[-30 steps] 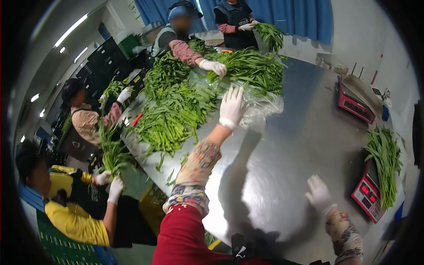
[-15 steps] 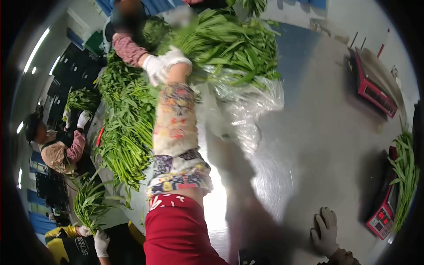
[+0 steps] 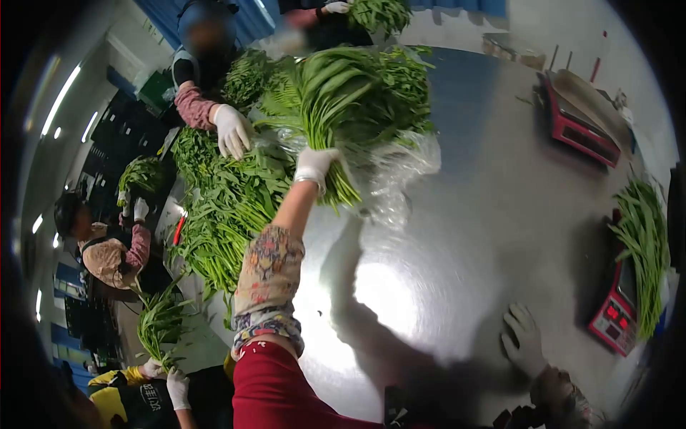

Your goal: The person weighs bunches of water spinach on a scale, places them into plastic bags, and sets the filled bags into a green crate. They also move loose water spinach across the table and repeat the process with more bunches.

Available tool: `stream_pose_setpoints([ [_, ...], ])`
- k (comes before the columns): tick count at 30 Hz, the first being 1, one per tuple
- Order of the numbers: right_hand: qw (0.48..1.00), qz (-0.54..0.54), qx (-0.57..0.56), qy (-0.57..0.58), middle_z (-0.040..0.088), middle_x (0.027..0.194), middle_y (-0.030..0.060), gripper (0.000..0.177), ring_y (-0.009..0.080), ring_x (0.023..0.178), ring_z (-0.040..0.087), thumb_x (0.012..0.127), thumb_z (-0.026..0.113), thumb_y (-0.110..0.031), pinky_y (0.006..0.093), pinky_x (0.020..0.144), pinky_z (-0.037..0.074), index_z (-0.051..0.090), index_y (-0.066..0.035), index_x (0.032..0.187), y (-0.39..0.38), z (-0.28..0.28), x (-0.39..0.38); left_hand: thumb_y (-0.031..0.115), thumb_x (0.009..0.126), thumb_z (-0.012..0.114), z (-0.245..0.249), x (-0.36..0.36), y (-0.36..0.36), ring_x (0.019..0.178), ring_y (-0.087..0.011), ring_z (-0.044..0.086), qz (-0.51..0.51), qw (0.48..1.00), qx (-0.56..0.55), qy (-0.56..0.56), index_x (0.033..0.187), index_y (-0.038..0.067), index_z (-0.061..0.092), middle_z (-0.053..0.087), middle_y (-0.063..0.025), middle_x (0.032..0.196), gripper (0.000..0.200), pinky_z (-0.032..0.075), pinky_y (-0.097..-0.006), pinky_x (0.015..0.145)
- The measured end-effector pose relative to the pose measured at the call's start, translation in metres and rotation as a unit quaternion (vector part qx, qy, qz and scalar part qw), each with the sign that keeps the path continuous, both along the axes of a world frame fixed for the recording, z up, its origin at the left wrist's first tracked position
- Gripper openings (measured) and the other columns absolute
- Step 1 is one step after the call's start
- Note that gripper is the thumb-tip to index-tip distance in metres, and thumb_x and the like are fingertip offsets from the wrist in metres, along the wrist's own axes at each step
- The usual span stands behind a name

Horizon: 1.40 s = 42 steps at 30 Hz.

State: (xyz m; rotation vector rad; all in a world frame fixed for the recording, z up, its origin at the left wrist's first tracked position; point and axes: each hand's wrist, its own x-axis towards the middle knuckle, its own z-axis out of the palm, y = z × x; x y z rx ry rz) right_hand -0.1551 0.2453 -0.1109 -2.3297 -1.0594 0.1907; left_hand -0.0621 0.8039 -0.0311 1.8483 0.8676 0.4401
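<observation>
While the right hand [image 3: 524,339] lies near on the right, its fingers extended and nothing seen in it, the left hand [image 3: 314,166] is closed around the stems of a bunch of greens [image 3: 329,93]; stem ends stick out on the near side of the fist and leaves fan out toward the far side. At the near left, a person in yellow and black [image 3: 146,393] holds a smaller bunch [image 3: 161,325]; at the near right, a red scale [image 3: 613,322] stands beside long greens [image 3: 643,250], though whether it bears them I cannot tell.

Farther in, a loose heap of greens [image 3: 232,193] covers the left of the metal table [image 3: 443,250]; crumpled clear plastic [image 3: 404,171] lies just right of the held bunch; a co-worker's gloved hand [image 3: 231,131] hovers beyond the heap's near part; a second scale [image 3: 582,132] stands at the far right.

The step in hand seems to be gathering up the bunch; moving it calls for a firm grip low on the stems, with the leaves kept free of the plastic.
</observation>
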Motion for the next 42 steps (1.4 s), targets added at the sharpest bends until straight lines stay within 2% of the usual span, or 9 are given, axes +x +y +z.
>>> stream_pose_setpoints([
  [6,0.880,-0.144,0.170,0.419,0.052,0.125,0.0118,0.040,0.0190,0.119,0.046,0.089,0.058,-0.018,0.0297,0.101,0.035,0.048,0.001,0.124,0.048,0.064,-0.014,0.008,0.069,0.069,-0.017,-0.105,-0.177,0.057,-0.0189,0.060,-0.088,0.981,-0.169,0.037,0.082,-0.003,0.064,0.063,-0.0095,0.069,0.017,0.049,-0.0305,0.052],
  [11,0.748,0.010,0.231,0.622,0.056,0.113,0.0054,0.048,0.0098,0.101,0.053,0.089,0.061,-0.023,0.0241,0.087,0.044,0.042,0.001,0.127,0.085,0.064,-0.063,0.016,0.073,0.072,-0.068,-0.179,-0.320,0.075,-0.0206,0.062,-0.167,0.952,-0.233,0.109,0.105,-0.005,0.058,0.064,-0.0141,0.092,0.040,0.051,-0.0325,0.066],
  [15,0.675,-0.025,0.218,0.705,0.056,0.113,0.0076,0.042,0.0140,0.100,0.056,0.091,0.058,-0.017,0.0274,0.088,0.046,0.044,0.002,0.125,0.049,0.071,-0.090,0.018,0.084,0.068,-0.030,-0.200,-0.372,0.089,-0.0195,0.060,-0.136,0.876,-0.460,0.056,0.119,-0.001,0.050,0.061,-0.0108,0.106,0.044,0.052,-0.0307,0.075],
  [17,0.638,-0.007,0.292,0.713,0.056,0.114,0.0080,0.040,0.0152,0.100,0.057,0.092,0.056,-0.016,0.0287,0.088,0.047,0.044,0.001,0.126,0.025,0.051,-0.102,0.043,0.080,0.068,-0.076,-0.202,-0.386,0.115,-0.0268,0.049,-0.221,0.875,-0.423,0.084,0.139,-0.010,0.007,0.046,-0.0214,0.129,0.100,0.041,-0.0303,0.095],
  [23,0.474,-0.116,0.345,0.802,0.061,0.108,0.0131,0.031,0.0226,0.096,0.061,0.093,0.050,-0.018,0.0349,0.083,0.051,0.050,0.003,0.117,-0.026,0.051,-0.098,0.052,0.084,0.057,-0.056,-0.211,-0.447,0.125,-0.0316,0.040,-0.206,0.918,-0.334,0.054,0.140,-0.011,-0.009,0.030,-0.0268,0.141,0.107,0.035,-0.0304,0.101],
  [27,0.511,-0.068,0.311,0.799,0.065,0.091,0.0157,0.027,0.0251,0.079,0.064,0.085,0.049,-0.011,0.0363,0.073,0.053,0.055,0.006,0.105,-0.050,0.028,-0.086,0.058,0.091,0.042,-0.030,-0.215,-0.456,0.120,-0.0239,0.045,-0.204,0.870,-0.435,0.109,0.144,0.009,-0.017,0.031,-0.0192,0.141,0.093,0.044,-0.0369,0.093],
  [31,0.510,-0.136,0.321,0.787,0.065,0.083,0.0121,0.026,0.0209,0.072,0.063,0.086,0.055,-0.019,0.0301,0.069,0.051,0.060,0.004,0.098,-0.041,0.060,-0.094,0.063,0.090,0.035,-0.068,-0.213,-0.462,0.129,-0.0302,0.036,-0.225,0.895,-0.378,0.075,0.143,-0.004,-0.006,0.028,-0.0260,0.143,0.095,0.031,-0.0307,0.104],
  [36,0.723,-0.108,0.292,0.616,0.064,0.077,0.0065,0.024,0.0136,0.071,0.061,0.083,0.061,-0.021,0.0235,0.065,0.048,0.064,0.000,0.094,-0.044,0.062,-0.102,0.064,0.091,0.025,-0.064,-0.217,-0.456,0.130,-0.0267,0.034,-0.295,0.878,-0.376,-0.012,0.146,0.006,0.006,0.033,-0.0212,0.140,0.083,0.028,-0.0373,0.107],
  [42,0.816,-0.099,0.440,0.361,0.065,0.090,0.0086,0.030,0.0168,0.080,0.061,0.080,0.060,-0.022,0.0282,0.081,0.046,0.063,0.004,0.095,-0.100,0.276,-0.080,0.055,0.095,0.024,0.006,-0.260,-0.451,0.125,-0.0251,0.041,-0.341,0.843,-0.382,-0.164,0.144,0.002,0.015,0.045,-0.0224,0.133,0.073,0.029,-0.0348,0.107],
])
